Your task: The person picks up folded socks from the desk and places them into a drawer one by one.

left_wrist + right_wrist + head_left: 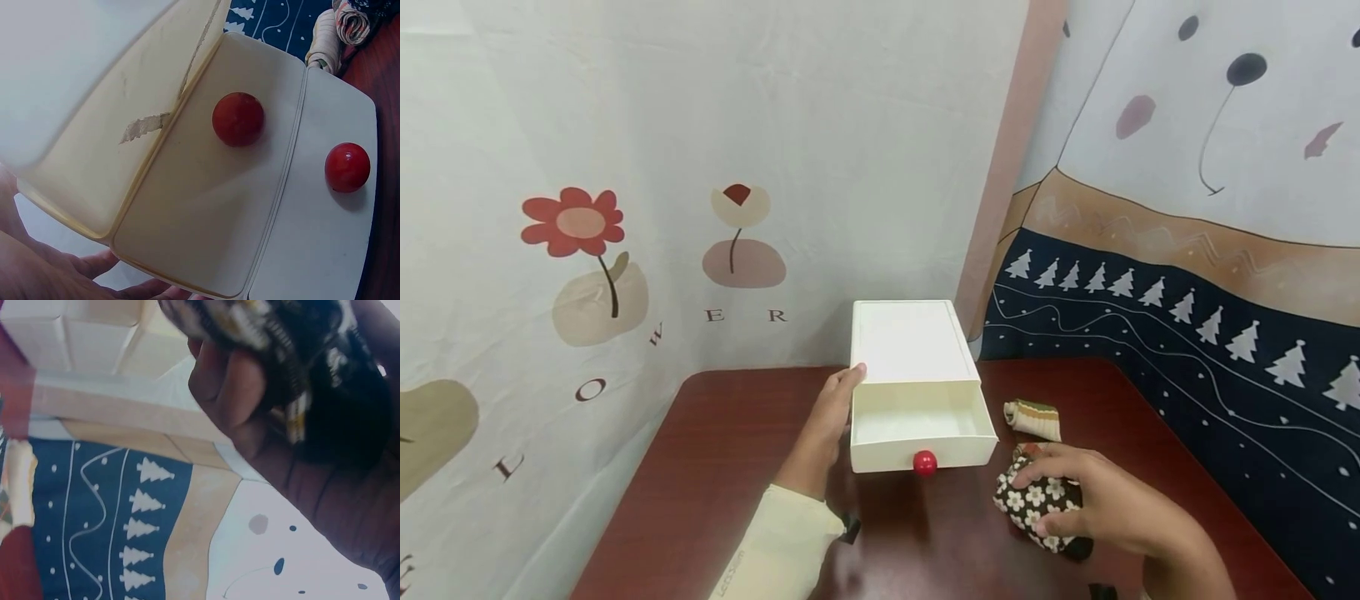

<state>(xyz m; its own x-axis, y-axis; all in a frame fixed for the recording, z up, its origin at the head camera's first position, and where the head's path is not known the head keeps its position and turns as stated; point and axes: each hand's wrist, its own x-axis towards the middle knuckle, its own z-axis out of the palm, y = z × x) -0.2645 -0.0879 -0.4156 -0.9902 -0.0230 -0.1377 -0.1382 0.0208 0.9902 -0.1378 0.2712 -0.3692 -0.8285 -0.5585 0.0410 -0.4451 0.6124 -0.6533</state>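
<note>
A small white drawer cabinet stands on the table with its top drawer pulled out; no contents show inside it. My left hand rests against the cabinet's left side, thumb at the top front corner, fingers stretched along the side wall. In the left wrist view, two closed lower drawers carry red knobs. To the right of the cabinet, my right hand grips a black cloth bundle with white flowers. The right wrist view has its fingers curled round this dark cloth.
A rolled cream cloth with green and yellow stripes lies just beyond the right hand. Beside the floral bundle a reddish patterned cloth partly shows. The dark red table meets printed curtains at the back and right.
</note>
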